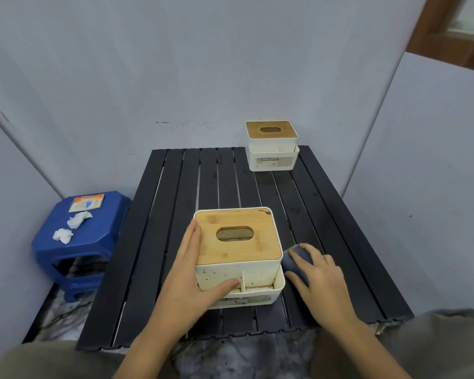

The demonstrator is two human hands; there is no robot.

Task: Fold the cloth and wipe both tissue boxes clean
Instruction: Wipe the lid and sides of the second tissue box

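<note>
A white tissue box (246,272) with a wooden lid and an oval slot stands near the front of the black slatted table (175,214); its front face is speckled with dark spots. My left hand (192,272) grips its left side, thumb on the front face. My right hand (318,280) presses a bunched dark grey cloth (294,259) against the box's right side. A second white tissue box (272,153) with a wooden lid stands at the table's far right corner, untouched.
A blue plastic stool (77,242) stands left of the table, holding two crumpled white tissues (71,227) and a small orange packet (86,202). Grey walls close in behind and on both sides. My knees sit under the table's front edge.
</note>
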